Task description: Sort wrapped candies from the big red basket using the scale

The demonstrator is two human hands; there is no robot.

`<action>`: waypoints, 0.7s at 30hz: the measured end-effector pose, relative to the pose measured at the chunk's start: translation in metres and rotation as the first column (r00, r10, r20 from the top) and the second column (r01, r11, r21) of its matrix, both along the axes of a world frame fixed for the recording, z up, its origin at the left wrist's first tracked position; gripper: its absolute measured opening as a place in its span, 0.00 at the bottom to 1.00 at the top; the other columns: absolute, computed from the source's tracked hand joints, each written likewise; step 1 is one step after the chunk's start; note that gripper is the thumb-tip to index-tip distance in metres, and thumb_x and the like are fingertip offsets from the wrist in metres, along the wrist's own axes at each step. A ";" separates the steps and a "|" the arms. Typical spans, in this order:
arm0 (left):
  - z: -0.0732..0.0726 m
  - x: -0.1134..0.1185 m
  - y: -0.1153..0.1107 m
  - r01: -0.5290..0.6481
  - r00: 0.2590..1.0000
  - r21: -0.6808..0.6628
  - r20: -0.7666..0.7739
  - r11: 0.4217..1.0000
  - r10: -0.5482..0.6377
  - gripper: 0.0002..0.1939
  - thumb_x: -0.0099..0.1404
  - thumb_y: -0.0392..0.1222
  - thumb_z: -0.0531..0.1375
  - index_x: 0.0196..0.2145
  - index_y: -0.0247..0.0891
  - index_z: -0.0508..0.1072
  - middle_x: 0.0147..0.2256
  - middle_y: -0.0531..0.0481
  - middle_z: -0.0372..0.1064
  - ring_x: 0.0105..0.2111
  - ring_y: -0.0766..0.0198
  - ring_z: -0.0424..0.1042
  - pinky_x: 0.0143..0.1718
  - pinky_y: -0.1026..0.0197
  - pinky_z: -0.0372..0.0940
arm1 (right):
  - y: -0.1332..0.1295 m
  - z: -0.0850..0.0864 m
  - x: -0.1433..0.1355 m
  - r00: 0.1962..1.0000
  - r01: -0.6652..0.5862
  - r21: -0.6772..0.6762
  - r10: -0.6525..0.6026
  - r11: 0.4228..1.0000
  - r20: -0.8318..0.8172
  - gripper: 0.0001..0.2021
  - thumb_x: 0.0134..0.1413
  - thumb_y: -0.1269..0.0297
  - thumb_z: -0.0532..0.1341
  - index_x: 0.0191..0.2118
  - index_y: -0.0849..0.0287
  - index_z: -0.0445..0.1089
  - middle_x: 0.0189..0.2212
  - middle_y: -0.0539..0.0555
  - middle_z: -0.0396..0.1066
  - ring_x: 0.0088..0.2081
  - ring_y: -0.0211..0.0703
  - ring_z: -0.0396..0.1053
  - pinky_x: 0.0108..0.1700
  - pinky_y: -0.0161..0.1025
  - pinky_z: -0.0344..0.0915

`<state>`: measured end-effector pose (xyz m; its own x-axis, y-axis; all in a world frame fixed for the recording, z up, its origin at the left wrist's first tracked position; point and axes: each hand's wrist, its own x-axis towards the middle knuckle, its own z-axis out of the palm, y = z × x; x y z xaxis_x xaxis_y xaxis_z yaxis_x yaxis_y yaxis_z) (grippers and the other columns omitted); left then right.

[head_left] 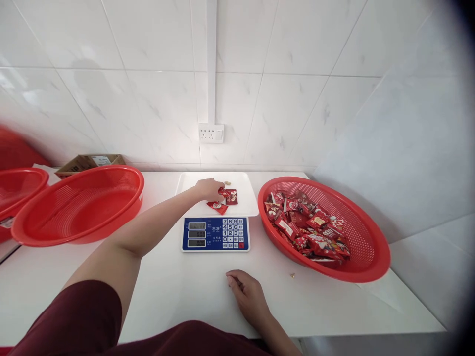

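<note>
My left hand [210, 189] reaches over the white tray of the digital scale [178, 185], its fingers closed on a small red packet [222, 192]. Beside the fingertips lies a dark red packet [232, 197], and a brighter red packet [217, 207] sits just below the hand. Small pale pieces [227, 183] rest on the tray behind them. Below the tray is the scale's blue panel [215, 234] with keys and three displays. Curled into a loose fist, my right hand [249, 295] rests on the table in front of the scale, with nothing visible in it.
At the right stands a red perforated basket [365, 247] holding many red packets [308, 225]. Another red basket [79, 207] is at the left, with a further red basket [22, 185] and a cardboard box [87, 163] near it. A small gold scrap [292, 275] lies on the white table [174, 291].
</note>
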<state>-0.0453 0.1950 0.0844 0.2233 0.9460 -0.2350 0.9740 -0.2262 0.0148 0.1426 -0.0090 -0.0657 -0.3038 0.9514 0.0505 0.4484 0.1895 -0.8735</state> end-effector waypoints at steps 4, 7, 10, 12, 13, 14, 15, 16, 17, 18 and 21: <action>-0.002 0.004 -0.005 0.018 1.000 0.019 0.006 1.000 -0.018 0.25 0.51 0.54 0.57 0.47 0.47 0.66 0.42 0.46 0.68 0.40 0.52 0.69 0.36 0.57 0.62 | 0.001 0.000 -0.001 1.000 0.004 0.004 -0.004 1.000 0.008 0.12 0.56 0.61 0.53 0.35 0.58 0.72 0.29 0.53 0.74 0.29 0.42 0.70 0.33 0.35 0.65; -0.001 0.001 -0.008 -0.021 0.999 0.049 0.031 0.999 0.020 0.20 0.52 0.51 0.56 0.43 0.46 0.67 0.39 0.48 0.70 0.37 0.55 0.70 0.33 0.59 0.62 | 0.001 0.000 -0.001 1.000 0.003 0.003 -0.003 1.000 0.001 0.12 0.56 0.61 0.53 0.35 0.58 0.72 0.30 0.53 0.74 0.29 0.42 0.70 0.33 0.36 0.65; 0.011 -0.017 -0.014 -0.103 0.993 0.114 0.063 0.988 0.096 0.16 0.55 0.49 0.53 0.42 0.45 0.66 0.37 0.49 0.71 0.35 0.57 0.70 0.31 0.61 0.61 | 0.001 -0.001 0.000 1.000 0.004 -0.002 -0.004 1.000 -0.011 0.12 0.56 0.60 0.53 0.36 0.58 0.72 0.29 0.53 0.74 0.29 0.42 0.70 0.32 0.36 0.66; 0.026 -0.042 -0.022 -0.166 0.985 0.171 0.078 0.971 0.155 0.16 0.56 0.48 0.52 0.43 0.45 0.65 0.38 0.49 0.71 0.36 0.56 0.70 0.31 0.60 0.60 | 0.001 -0.002 0.001 1.000 0.000 -0.004 0.000 1.000 -0.018 0.12 0.56 0.60 0.53 0.36 0.58 0.72 0.29 0.54 0.74 0.29 0.42 0.70 0.32 0.36 0.66; 0.034 -0.058 -0.027 -0.204 0.978 0.202 0.080 0.958 0.191 0.16 0.57 0.48 0.51 0.44 0.44 0.64 0.38 0.48 0.70 0.37 0.55 0.69 0.31 0.60 0.60 | 0.001 -0.002 0.001 1.000 -0.004 -0.004 0.003 1.000 -0.019 0.13 0.56 0.60 0.53 0.36 0.58 0.72 0.29 0.54 0.74 0.29 0.42 0.70 0.32 0.36 0.66; 0.042 -0.077 -0.033 -0.242 0.970 0.230 0.078 0.943 0.230 0.17 0.57 0.48 0.50 0.44 0.43 0.63 0.39 0.47 0.69 0.37 0.54 0.69 0.32 0.59 0.60 | 0.001 -0.002 0.001 1.000 -0.008 -0.003 0.008 1.000 -0.020 0.13 0.56 0.60 0.52 0.36 0.58 0.72 0.29 0.54 0.74 0.29 0.42 0.70 0.33 0.36 0.66; 0.049 -0.097 -0.040 -0.296 0.955 0.261 0.070 0.919 0.288 0.17 0.57 0.48 0.50 0.44 0.42 0.63 0.40 0.45 0.68 0.37 0.53 0.69 0.31 0.58 0.60 | 0.001 -0.001 0.002 1.000 -0.013 -0.002 0.013 1.000 -0.020 0.13 0.56 0.60 0.52 0.35 0.58 0.72 0.29 0.54 0.74 0.30 0.43 0.70 0.33 0.36 0.66; 0.054 -0.117 -0.047 -0.383 0.922 0.307 0.060 0.871 0.384 0.16 0.57 0.48 0.51 0.43 0.42 0.64 0.41 0.45 0.67 0.37 0.53 0.68 0.31 0.58 0.60 | 0.001 -0.001 0.002 1.000 -0.019 -0.002 0.019 1.000 -0.019 0.13 0.56 0.60 0.52 0.35 0.58 0.72 0.29 0.54 0.74 0.30 0.43 0.71 0.33 0.36 0.66; 0.059 -0.138 -0.055 -0.463 0.880 0.319 0.057 0.827 0.471 0.15 0.57 0.49 0.52 0.42 0.43 0.64 0.42 0.45 0.66 0.38 0.53 0.68 0.32 0.59 0.60 | 0.001 0.000 0.001 1.000 -0.025 -0.005 0.025 1.000 -0.017 0.13 0.56 0.59 0.52 0.35 0.59 0.72 0.29 0.54 0.74 0.30 0.43 0.71 0.34 0.36 0.66; 0.061 -0.156 -0.064 -0.528 0.841 0.315 0.062 0.789 0.538 0.15 0.57 0.50 0.53 0.41 0.42 0.64 0.42 0.45 0.66 0.38 0.53 0.67 0.33 0.59 0.60 | 0.001 0.000 0.001 0.999 -0.031 -0.010 0.031 0.999 -0.014 0.13 0.56 0.59 0.52 0.35 0.59 0.71 0.29 0.54 0.74 0.31 0.43 0.71 0.34 0.36 0.66; 0.056 -0.196 -0.091 -0.617 0.777 0.286 0.070 0.733 0.626 0.14 0.58 0.49 0.54 0.36 0.37 0.65 0.36 0.45 0.67 0.35 0.56 0.67 0.33 0.59 0.60 | 0.001 0.001 0.001 0.999 -0.041 -0.018 0.040 0.999 -0.011 0.13 0.56 0.59 0.52 0.35 0.59 0.71 0.29 0.54 0.74 0.30 0.43 0.71 0.34 0.36 0.66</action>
